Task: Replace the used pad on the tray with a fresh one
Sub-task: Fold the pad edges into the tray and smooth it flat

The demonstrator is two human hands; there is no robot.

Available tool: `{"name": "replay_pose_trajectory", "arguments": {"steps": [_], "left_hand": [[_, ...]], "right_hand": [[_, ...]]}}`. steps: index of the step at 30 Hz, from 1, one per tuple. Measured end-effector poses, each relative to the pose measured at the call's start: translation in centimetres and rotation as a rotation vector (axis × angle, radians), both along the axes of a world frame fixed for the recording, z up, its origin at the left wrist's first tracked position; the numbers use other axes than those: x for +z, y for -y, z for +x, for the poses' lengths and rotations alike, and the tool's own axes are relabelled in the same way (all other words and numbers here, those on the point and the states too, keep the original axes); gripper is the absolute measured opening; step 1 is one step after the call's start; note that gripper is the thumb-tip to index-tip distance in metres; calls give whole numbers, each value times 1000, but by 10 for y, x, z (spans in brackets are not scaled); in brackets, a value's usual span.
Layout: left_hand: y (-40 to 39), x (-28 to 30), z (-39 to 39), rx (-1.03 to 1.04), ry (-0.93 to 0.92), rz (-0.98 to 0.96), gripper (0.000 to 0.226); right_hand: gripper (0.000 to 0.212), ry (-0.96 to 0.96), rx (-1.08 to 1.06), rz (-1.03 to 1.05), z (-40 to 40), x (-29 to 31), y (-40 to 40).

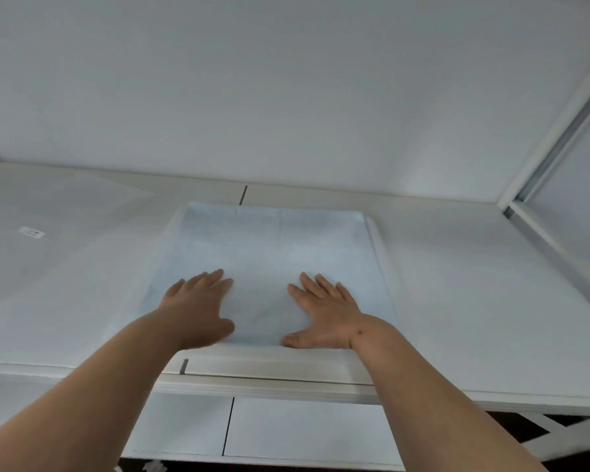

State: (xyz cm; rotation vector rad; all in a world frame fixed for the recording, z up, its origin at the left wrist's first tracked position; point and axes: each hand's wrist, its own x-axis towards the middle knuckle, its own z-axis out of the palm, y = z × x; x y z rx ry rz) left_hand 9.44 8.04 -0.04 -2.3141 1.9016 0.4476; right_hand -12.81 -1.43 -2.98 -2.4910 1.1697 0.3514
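Fingers (324, 284) on both hands are straight and spread, flat on the pad, gripping nothing. Under them the white tray (380, 253) holds a pale blue pad (269, 243), smooth with faint fold creases, covering nearly all of it. Left hand (198, 301) and right hand (324, 308) press its near half, side by side.

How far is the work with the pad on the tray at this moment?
Looks done: a light blue pad already lies spread over the white tray, and it looks clean, so it is probably the fresh one. In hand: the left hand and right hand press flat on its near part, apparently smoothing it. Left: perhaps only final smoothing. No used pad can be identified in view.
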Motion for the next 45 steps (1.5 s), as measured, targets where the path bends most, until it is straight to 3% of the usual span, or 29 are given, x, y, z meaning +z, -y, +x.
{"name": "replay_pose_trajectory", "arguments": {"steps": [2, 5, 12, 18, 23, 29, 34, 42, 45], "left_hand": [[7, -5, -32, -71, -103, -21, 73], [9, -25, -54, -75, -94, 4, 74], [10, -29, -41, -90, -86, 94, 122], [12, -30, -40, -74, -99, 126, 101], [14, -28, -41, -65, -92, 148, 100], [29, -16, -77, -6, -91, -81, 84], [34, -33, -99, -58, -121, 3, 98], [39, -32, -94, -59, -127, 122, 122], [38, -30, -96, -55, -121, 126, 110]], "right_hand": [[102, -1, -8, -11, -1, -1, 0], [102, 0, -7, -34, -5, -3, -2], [102, -28, -97, -81, -29, -6, -3], [100, -38, -228, -82, -46, -6, 0], [99, 1, -248, -47, -50, -4, 0], [104, 100, -222, 101, -57, 10, 12], [116, 53, -171, 109, -63, 16, 9], [104, -53, -63, 205, -81, 47, 13], [98, -91, -43, 210, -83, 51, 12]]}}
